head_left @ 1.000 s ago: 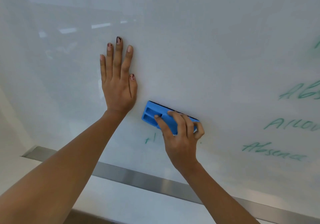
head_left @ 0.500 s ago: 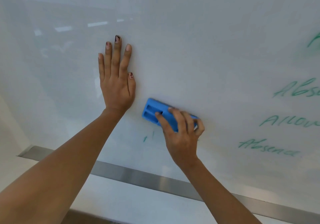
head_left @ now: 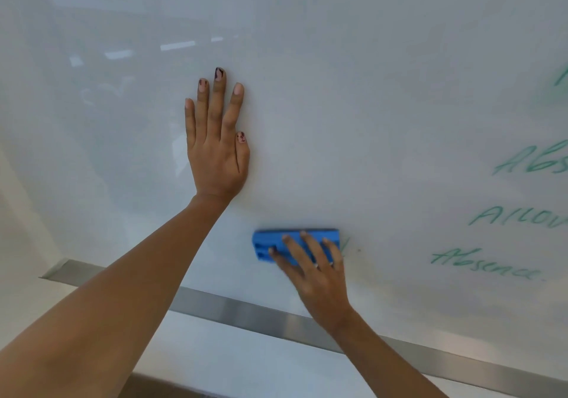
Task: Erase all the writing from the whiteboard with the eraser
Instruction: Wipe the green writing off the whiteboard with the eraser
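Fingers (head_left: 307, 244) of the right hand (head_left: 316, 277) spread over the blue eraser (head_left: 267, 240), gripping it flat against the whiteboard (head_left: 368, 121) near the bottom edge. The left hand (head_left: 216, 158) lies flat above-left, fingers straight, together. Green writing (head_left: 485, 262) stands at the right edge.

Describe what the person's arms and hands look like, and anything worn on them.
The left arm and right arm are bare, no sleeves in view. The left hand has pale pink nails, some with dark markings. The right hand seems to wear a thin ring, blurred.

Single head view, close to whiteboard (head_left: 338, 90), facing forward, slightly down.
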